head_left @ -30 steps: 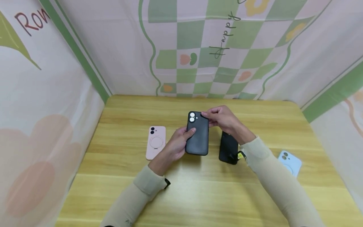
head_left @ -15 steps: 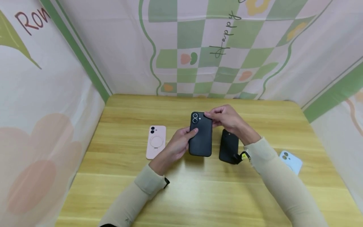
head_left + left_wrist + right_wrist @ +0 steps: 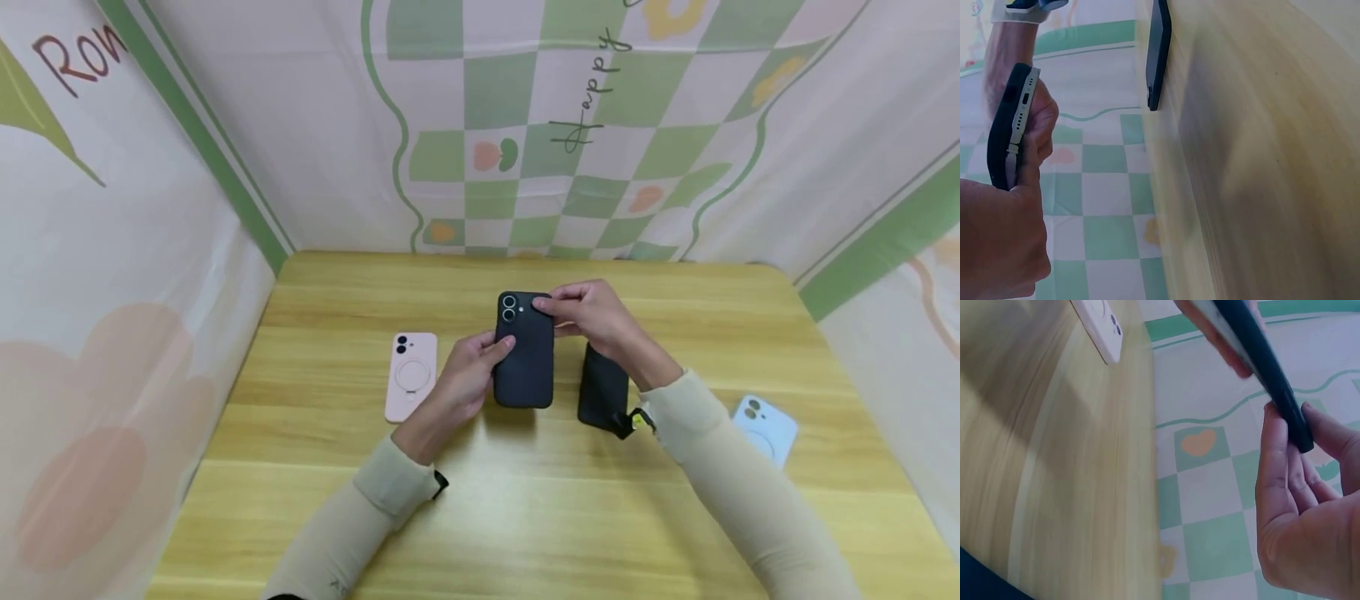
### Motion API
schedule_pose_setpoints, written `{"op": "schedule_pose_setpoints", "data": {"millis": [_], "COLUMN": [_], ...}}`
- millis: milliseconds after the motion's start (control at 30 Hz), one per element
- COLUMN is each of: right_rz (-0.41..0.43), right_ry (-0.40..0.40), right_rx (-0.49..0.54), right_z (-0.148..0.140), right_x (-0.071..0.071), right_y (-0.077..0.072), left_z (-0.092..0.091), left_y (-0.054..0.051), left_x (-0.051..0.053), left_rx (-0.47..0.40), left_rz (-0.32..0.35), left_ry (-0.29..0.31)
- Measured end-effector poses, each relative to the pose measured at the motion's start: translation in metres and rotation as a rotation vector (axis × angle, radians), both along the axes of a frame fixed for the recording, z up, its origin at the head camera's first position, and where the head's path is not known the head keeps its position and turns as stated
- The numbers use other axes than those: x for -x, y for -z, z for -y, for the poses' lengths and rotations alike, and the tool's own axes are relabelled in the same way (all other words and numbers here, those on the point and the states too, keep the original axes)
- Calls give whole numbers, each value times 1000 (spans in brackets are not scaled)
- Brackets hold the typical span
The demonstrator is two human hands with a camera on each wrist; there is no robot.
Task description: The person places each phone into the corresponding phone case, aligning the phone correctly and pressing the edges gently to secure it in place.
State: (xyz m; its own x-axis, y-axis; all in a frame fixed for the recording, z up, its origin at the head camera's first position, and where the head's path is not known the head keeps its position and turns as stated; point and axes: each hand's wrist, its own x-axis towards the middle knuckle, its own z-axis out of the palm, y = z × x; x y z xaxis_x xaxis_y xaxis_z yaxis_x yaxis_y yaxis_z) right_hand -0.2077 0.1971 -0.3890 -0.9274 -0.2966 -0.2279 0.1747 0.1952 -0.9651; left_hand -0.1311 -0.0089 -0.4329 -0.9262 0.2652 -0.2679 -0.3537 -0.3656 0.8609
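Note:
A smartphone in a black case (image 3: 528,358) is held up over the table, its back with two camera lenses facing the head camera. My left hand (image 3: 467,375) grips its left side, thumb across the back. At the top right corner, my right hand (image 3: 588,312) pinches it between thumb and fingers, as the right wrist view also shows. From below, the left wrist view shows the phone's bottom edge (image 3: 1021,109) with its port and speaker holes, the black case along one side. The screen side is mostly hidden.
A pink phone case or cased phone (image 3: 412,400) lies left on the wooden table (image 3: 525,517). A black phone or case (image 3: 602,392) lies partly under my right forearm. A light blue case (image 3: 776,425) is at the right, partly behind the sleeve. Patterned cloth (image 3: 502,92) hangs around the table.
The phone and both hands shifted slightly right, then back left. Glare on the camera lenses has gone. Both hands keep their hold, and the items on the table stay put.

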Motion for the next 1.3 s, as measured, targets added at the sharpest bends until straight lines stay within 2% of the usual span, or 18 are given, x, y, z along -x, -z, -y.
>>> {"op": "schedule_pose_setpoints", "data": {"millis": [300,567,967,1300], "right_rz": [-38,-60,-16,-91], "right_ry": [17,28,14,-52], "right_rx": [-26,-47,-40,-124], "right_z": [12,15,10,6], "right_x": [-14,-26,-39,-46], "right_y": [7,9,19,15], "left_z": [4,5,6,5], "left_y": [-3,-5,-5,-5], "left_x": [4,8,5,4], "left_rx": [-8,-33,-37,-72], "left_rz": [11,11,11,31], "left_ry": [-122,-181,-165,-115]}}
